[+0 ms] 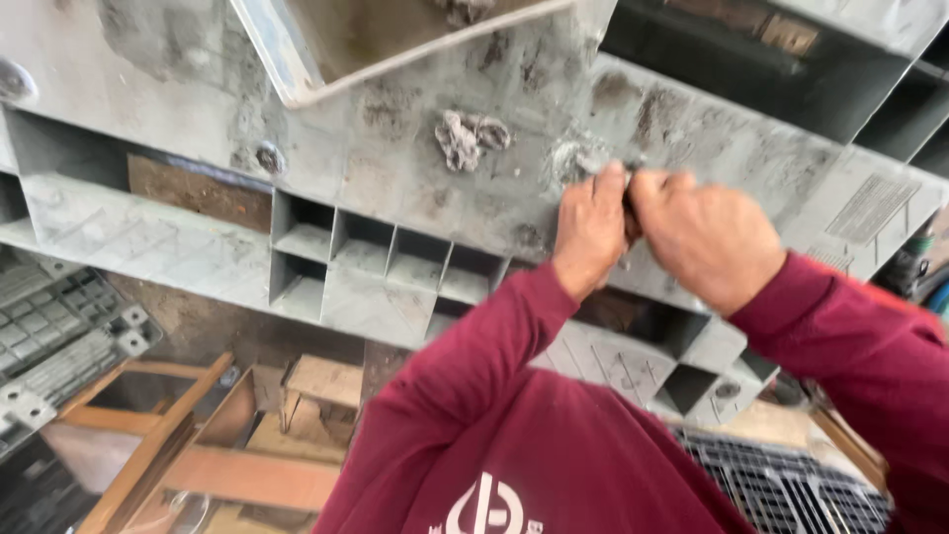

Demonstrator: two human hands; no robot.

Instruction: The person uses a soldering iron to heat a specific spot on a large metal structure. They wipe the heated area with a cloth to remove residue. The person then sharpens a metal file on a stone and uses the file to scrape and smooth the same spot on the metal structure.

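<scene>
A big grey plastic pallet [395,198], dirty and ribbed with open cells, fills most of the view. My left hand [590,229] and my right hand [707,242] meet at its surface, fingers curled and pressed together. Between them they pinch a small dark piece [630,201]; what it is cannot be made out. Both arms wear maroon long sleeves. A lump of dried grey material [470,136] sticks to the pallet just left of my hands.
A pale metal tray edge [326,84] juts in at the top. Wooden frames and blocks [247,435] lie at lower left, beside another grey plastic grid [59,336]. A black mesh grid [791,485] sits at lower right. Dark pallet openings [751,69] show at upper right.
</scene>
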